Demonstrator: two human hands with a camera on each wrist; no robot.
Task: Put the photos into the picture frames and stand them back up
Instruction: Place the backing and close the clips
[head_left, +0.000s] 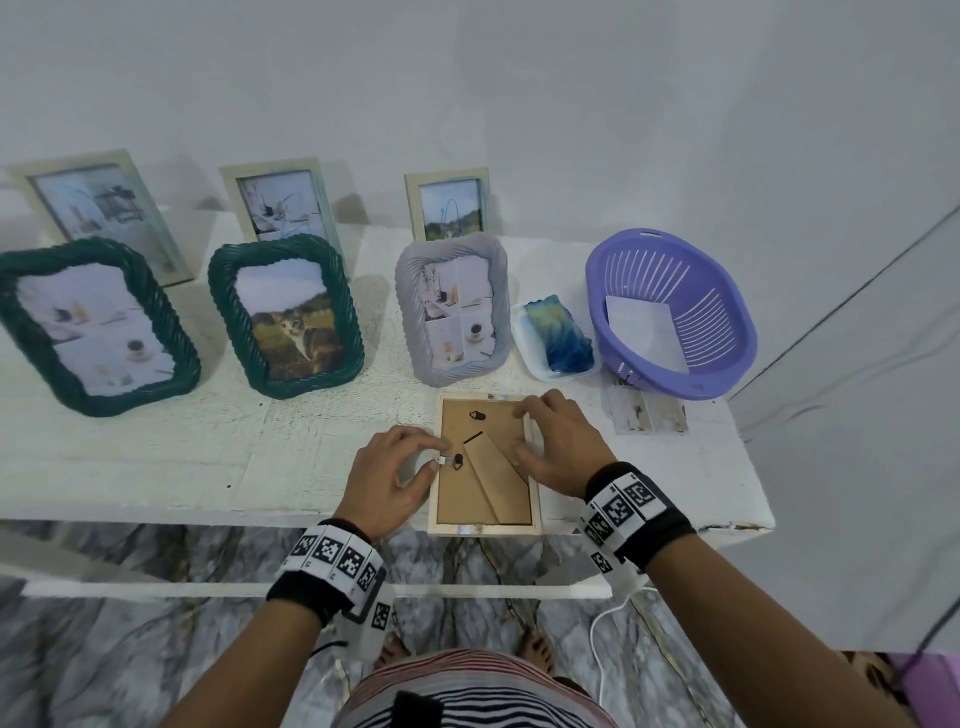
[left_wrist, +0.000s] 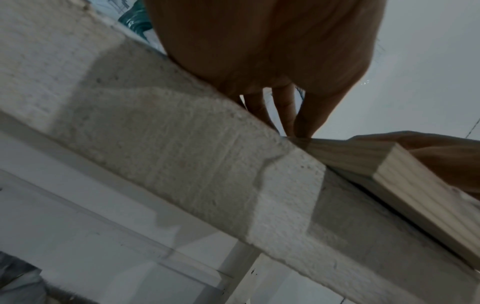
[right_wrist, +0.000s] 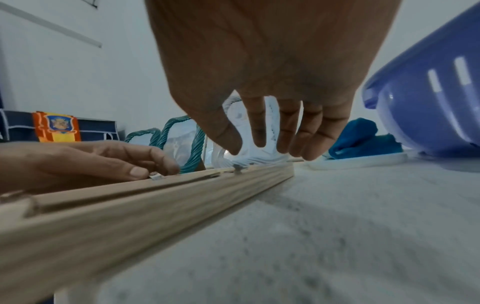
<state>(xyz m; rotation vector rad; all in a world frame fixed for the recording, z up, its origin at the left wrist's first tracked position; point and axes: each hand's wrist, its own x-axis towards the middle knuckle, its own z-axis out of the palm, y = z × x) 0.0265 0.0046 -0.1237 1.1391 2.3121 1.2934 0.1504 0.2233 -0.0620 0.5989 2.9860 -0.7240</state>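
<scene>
In the head view, six filled frames stand on the white table (head_left: 156, 457): at upper left two pale wooden ones, with two dark green rope-edged frames (head_left: 98, 325) in front of them, then toward the centre a third pale one behind a grey rope-edged frame (head_left: 452, 306). Low in the centre the wooden picture frame (head_left: 485, 465) lies face down, brown backing up, its long axis running from the table's near edge toward the wall and its near end just overhanging that edge; the folded easel leg slants across the backing. The left hand (head_left: 395, 480) sits at the frame's left edge, thumb and forefinger pinching a small metal tab (head_left: 441, 460) beside a black turn clip. The right hand (head_left: 558, 447) rests on the frame's right edge, fingers spread and lightly bent, pressing down. To the right, a blue-green sponge (head_left: 558, 335) lies in a white dish, then a purple plastic basket (head_left: 670, 312) holding a white sheet, with loose photos (head_left: 647, 410) lying flat in front of it.
</scene>
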